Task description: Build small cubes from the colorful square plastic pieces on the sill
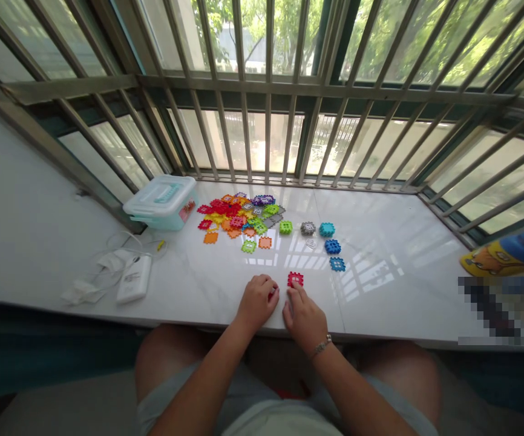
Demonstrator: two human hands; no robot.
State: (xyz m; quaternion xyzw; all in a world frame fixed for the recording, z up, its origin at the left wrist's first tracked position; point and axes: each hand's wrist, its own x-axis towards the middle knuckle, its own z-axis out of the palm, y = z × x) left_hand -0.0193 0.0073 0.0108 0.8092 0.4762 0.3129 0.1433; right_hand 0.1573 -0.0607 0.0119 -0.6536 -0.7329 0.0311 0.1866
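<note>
Both hands rest near the front edge of the white surface [380, 254]. The left hand [258, 300] is curled around a red piece that barely shows; the right hand [304, 316] fingers a red square tile [295, 278] lying flat — well short of the colourful tile pile [239, 218] beside a lidded plastic box [162, 201].

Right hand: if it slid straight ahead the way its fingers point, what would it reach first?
The right hand would first meet the red tile just beyond its fingertips; they look nearly touching, though depth is unclear.
</note>
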